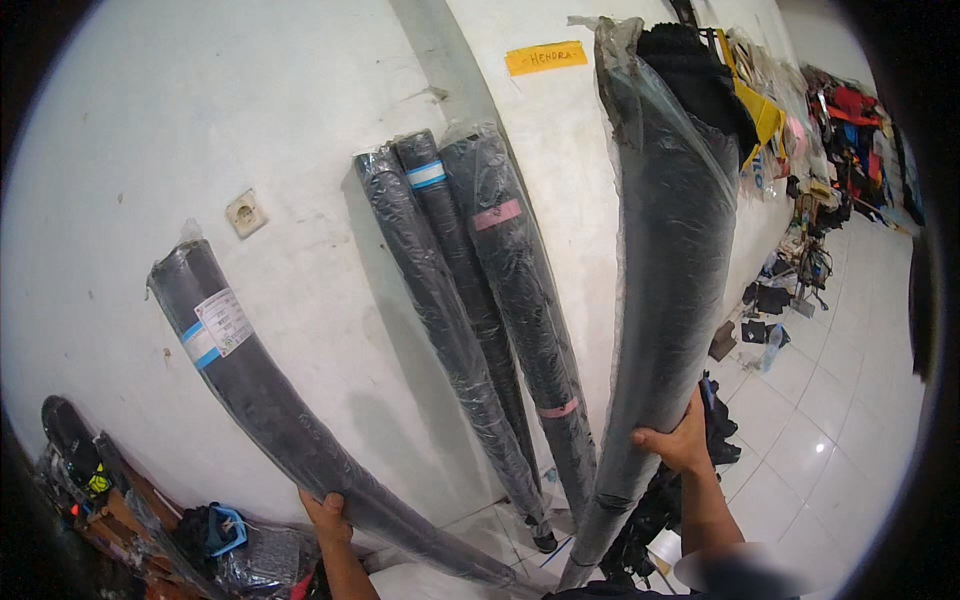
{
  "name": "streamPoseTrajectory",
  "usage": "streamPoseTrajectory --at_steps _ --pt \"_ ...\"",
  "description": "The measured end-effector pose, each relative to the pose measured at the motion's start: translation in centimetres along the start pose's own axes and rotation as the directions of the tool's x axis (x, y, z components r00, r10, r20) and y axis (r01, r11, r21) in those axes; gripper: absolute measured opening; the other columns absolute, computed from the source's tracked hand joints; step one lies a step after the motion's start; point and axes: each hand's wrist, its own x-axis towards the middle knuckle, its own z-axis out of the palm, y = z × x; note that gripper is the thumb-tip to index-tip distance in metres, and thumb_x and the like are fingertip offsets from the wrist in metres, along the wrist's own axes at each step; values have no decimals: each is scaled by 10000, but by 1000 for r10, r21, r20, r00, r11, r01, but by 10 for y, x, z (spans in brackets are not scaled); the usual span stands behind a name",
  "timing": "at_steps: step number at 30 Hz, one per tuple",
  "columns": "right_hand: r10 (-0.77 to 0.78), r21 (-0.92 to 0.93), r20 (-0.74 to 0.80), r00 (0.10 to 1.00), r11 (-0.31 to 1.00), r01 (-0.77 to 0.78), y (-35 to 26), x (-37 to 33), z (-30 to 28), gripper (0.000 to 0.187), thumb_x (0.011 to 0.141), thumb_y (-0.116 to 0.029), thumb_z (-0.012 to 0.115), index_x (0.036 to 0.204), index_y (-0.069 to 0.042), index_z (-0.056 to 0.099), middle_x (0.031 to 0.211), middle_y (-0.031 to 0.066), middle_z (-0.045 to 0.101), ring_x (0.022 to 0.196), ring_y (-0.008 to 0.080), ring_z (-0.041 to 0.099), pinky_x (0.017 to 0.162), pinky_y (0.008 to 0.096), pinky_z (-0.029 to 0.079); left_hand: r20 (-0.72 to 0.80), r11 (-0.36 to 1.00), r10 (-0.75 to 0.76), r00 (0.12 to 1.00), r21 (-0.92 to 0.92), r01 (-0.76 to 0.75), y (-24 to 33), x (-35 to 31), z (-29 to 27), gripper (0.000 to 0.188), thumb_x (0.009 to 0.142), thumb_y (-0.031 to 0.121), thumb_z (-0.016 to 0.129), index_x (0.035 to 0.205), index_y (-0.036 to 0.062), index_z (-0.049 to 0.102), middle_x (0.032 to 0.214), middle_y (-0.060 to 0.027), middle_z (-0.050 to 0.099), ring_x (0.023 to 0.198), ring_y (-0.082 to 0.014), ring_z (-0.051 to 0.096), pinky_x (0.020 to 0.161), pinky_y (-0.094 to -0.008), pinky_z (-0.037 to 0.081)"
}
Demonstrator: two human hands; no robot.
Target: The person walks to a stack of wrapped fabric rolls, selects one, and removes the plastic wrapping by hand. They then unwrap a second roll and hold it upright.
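Note:
A long dark fabric roll (pixel 270 400) in clear plastic, with a white label and a blue band near its top, leans to the left. My left hand (pixel 328 515) grips its lower part, thumb in front and fingers hidden behind. On the right stands a thicker dark fabric roll (pixel 672 260), its plastic wrap gathered at the top and black material bulging out. My right hand (pixel 682 437) clasps it low on its right side, thumb across the front. The two rolls converge at the lower edge of the view.
Three wrapped dark rolls (pixel 505 250) lean against the white wall (pixel 300 120) between my hands. A wall socket (pixel 246 213) and a yellow paper sign (pixel 545 58) are on it. Clutter (pixel 265 555) lies at lower left; bags and scraps (pixel 765 300) line the tiled floor (pixel 815 400) at right.

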Motion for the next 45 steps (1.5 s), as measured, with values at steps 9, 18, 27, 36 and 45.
streamPoseTrajectory --at_steps 9,18,27,36,45 --pt "-41 -46 -45 998 998 39 -25 -33 -14 907 654 -238 871 1357 29 365 1233 168 544 1142 281 552 984 405 426 38 996 77 996 50 -79 6 -21 25 895 720 406 830 1394 45 364 1162 -110 568 1005 -280 602 860 -430 522" --pt "-28 16 -43 999 999 29 -35 -62 -37 962 669 -289 869 1395 22 320 1292 162 493 1201 291 496 1027 420 375 89 995 60 994 74 -66 16 -19 42 871 765 342 768 1433 -2 329 1287 -121 505 1181 -268 490 1035 -379 372" --pt "12 36 -72 997 999 -10 -27 -50 -25 971 658 -314 882 1383 10 324 1295 166 486 1200 292 494 1022 422 381 197 978 -70 978 206 28 -37 76 76 816 828 333 729 1426 -41 318 1349 -202 483 1230 -303 480 1069 -392 357" --pt "62 -49 -93 994 997 -67 -24 -58 -27 968 646 -295 877 1370 13 314 1278 162 486 1189 296 497 1007 421 395 53 859 -145 988 502 99 -88 141 122 977 754 476 791 1416 -55 307 1316 -265 514 1191 -348 542 1003 -388 433" --pt "63 -99 -192 979 992 -83 -26 -63 -32 981 627 -440 866 1349 14 383 1221 122 540 1131 261 536 983 394 418 54 841 -71 996 540 31 -101 142 135 1031 747 502 791 1437 -51 261 1326 -288 507 1203 -380 542 1005 -408 442"
